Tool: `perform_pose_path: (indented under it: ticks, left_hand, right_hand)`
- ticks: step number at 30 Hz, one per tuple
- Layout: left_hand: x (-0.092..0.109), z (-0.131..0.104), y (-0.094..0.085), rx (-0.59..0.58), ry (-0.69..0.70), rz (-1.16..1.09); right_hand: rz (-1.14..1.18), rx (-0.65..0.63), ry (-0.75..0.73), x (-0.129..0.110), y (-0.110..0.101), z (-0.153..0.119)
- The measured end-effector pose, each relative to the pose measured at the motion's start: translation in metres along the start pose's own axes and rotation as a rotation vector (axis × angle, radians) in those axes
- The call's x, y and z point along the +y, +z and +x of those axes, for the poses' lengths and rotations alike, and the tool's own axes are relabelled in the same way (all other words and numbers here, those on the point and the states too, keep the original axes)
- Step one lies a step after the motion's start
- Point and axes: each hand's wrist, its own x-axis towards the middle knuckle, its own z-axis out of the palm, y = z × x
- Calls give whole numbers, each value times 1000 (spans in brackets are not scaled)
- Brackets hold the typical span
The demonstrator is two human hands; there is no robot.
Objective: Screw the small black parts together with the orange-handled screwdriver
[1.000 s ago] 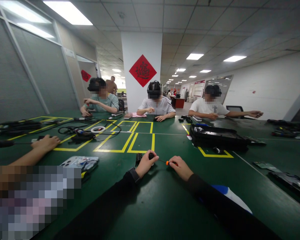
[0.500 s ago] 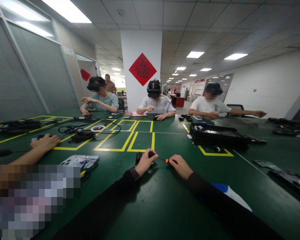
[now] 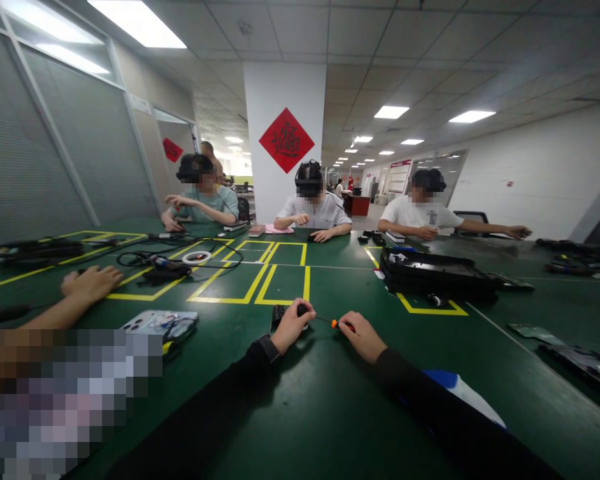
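1. Orange-collared driver (image 3: 335, 324) is sitting in my right hand (image 3: 359, 333), fingers wrapping closed round its handle.
2. Its thin shaft (image 3: 324, 319) is pointing at my left hand (image 3: 294, 325), whose fingers are pinching a black part (image 3: 279, 316), partly hidden; I'm not managing to see tip contact.
3. I'm flagging: sideways pushing could be skidding the tip into those fingertips; loose pinching could be letting the part twist.
4. Farther right, a black case (image 3: 437, 273) is resting; a co-worker (image 3: 313, 210) is sitting beyond.

Room on near tabletop (image 3: 305, 420); black casing (image 3: 437, 272) obstructs right-forward, cables (image 3: 166, 272) left-forward.
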Motion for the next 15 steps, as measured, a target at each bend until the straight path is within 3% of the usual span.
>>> perform_pose_path:
  ticks: [15]
  left_hand:
    - [-3,1,1,11,-27,-33]
  right_hand:
    - [-11,18,-40,4,3,0]
